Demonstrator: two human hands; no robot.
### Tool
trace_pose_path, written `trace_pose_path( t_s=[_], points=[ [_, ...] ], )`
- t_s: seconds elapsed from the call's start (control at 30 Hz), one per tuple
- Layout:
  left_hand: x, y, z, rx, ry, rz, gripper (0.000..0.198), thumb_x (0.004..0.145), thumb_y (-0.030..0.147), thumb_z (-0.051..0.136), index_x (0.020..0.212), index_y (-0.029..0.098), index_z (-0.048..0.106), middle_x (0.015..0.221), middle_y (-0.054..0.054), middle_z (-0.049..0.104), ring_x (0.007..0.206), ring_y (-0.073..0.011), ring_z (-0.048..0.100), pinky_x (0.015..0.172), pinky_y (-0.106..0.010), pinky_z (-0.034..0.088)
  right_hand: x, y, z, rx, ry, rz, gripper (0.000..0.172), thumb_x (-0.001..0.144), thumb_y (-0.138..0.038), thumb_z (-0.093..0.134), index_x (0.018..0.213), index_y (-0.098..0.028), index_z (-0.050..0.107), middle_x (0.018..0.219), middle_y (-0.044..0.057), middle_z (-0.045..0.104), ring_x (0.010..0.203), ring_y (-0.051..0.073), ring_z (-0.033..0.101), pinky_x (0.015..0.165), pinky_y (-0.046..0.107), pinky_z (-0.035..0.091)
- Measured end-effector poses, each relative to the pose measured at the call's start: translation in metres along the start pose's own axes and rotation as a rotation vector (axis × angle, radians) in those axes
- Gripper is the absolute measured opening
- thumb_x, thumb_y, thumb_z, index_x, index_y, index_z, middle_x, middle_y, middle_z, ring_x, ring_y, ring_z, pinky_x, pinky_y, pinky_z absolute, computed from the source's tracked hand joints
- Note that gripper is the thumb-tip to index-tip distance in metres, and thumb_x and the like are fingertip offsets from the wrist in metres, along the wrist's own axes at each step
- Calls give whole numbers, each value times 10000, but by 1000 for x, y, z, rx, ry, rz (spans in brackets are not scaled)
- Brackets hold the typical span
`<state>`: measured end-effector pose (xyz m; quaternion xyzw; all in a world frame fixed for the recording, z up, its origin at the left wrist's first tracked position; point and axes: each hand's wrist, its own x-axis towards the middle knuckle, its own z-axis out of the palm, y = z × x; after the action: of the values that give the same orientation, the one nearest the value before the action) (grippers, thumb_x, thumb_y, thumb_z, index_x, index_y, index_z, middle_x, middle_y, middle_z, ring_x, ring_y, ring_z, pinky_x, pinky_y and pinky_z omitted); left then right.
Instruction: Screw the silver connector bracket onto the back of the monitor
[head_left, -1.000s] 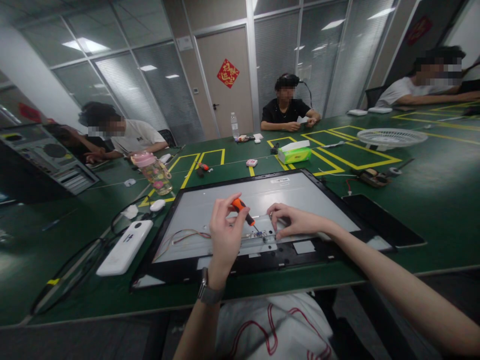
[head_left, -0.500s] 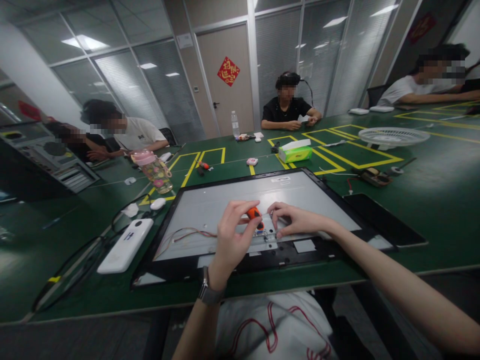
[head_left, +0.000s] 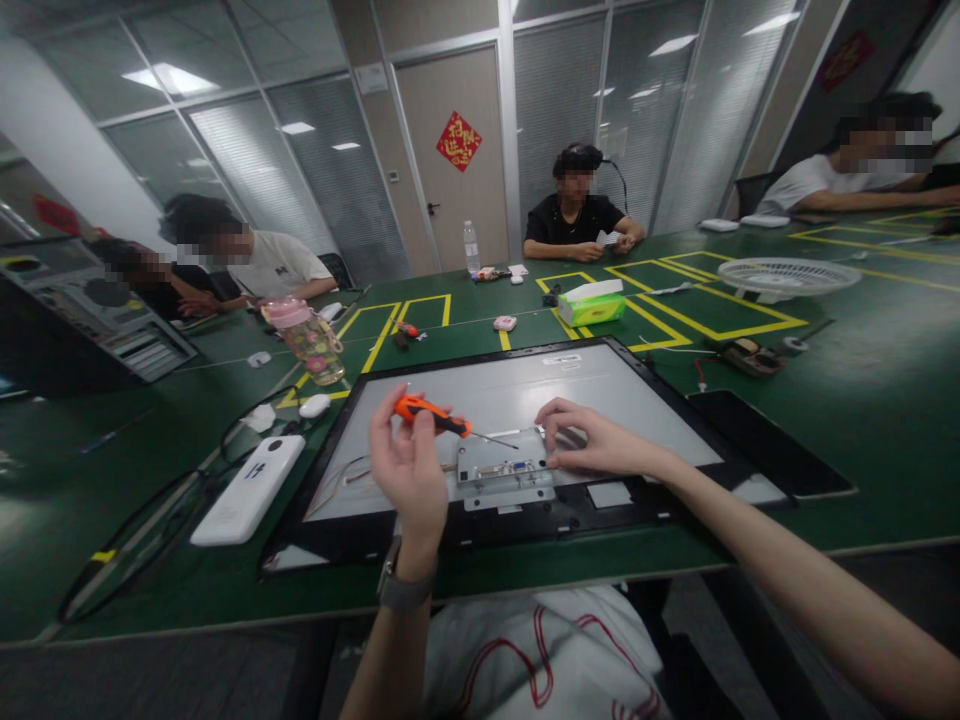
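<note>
The left hand (head_left: pixel 409 470) is raised over the near left part of a flat grey display panel in a black frame (head_left: pixel 465 385), its fingers pinched around the orange-handled screwdriver (head_left: pixel 435 418), which lies almost level with its thin metal shaft pointing right, the tip hanging in the air just above the panel. The right hand (head_left: pixel 592 440) rests palm down, fingers bent and grasping nothing, the fingertips pressing on the far right corner of a small silver metal plate (head_left: pixel 502 475) that sits on the near middle of the panel between the two hands. The panel lies flat at the near edge of the green table with yellow tape lines (head_left: pixel 862 400). Left of the panel lies a white oblong plastic device (head_left: pixel 249 490), and further off on the left stands a clear bottle with a pink lid (head_left: pixel 307 345). Beyond the panel sits a green tissue box (head_left: pixel 592 303), and far right a white round fan grille (head_left: pixel 787 273)
</note>
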<state>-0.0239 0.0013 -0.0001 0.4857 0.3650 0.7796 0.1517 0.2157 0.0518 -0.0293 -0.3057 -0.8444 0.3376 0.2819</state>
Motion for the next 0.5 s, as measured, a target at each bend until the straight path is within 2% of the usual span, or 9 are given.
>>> trace_pose_path(
  t_s=[0.07, 0.17, 0.3, 0.5],
  points=[
    [10, -2, -10, -29, 184, -67, 307, 869, 281, 626, 1160, 233, 545, 1080, -37, 553, 698, -101, 657, 597, -255, 602, 1, -7, 7, 3, 57, -64, 222, 834, -419, 698, 790, -208, 643, 1083, 61, 551, 1056, 231, 561, 974, 391, 428],
    [25, -8, -28, -172, 338, -194, 261, 842, 282, 643, 1081, 227, 552, 967, -2, 551, 657, -84, 618, 576, -239, 574, 3, -15, 20, -44, -21, -132, 132, 878, -346, 658, 888, -222, 703, 1129, 78, 530, 1095, 239, 547, 980, 398, 442],
    [33, -17, -42, -281, 387, -312, 199, 830, 305, 666, 973, 204, 570, 867, 19, 549, 691, -71, 585, 686, -243, 561, 6, -18, 32, -266, -105, -240, 181, 929, -225, 567, 962, -249, 743, 1167, 105, 525, 1127, 265, 507, 972, 441, 446],
    [31, -19, -37, -401, 410, -425, 192, 790, 255, 710, 935, 186, 606, 844, 6, 567, 682, -84, 592, 658, -229, 543, 5, -21, 37, -416, -73, -346, 238, 979, -226, 466, 994, -226, 704, 1094, 118, 578, 1034, 249, 531, 895, 435, 476]
  ],
)
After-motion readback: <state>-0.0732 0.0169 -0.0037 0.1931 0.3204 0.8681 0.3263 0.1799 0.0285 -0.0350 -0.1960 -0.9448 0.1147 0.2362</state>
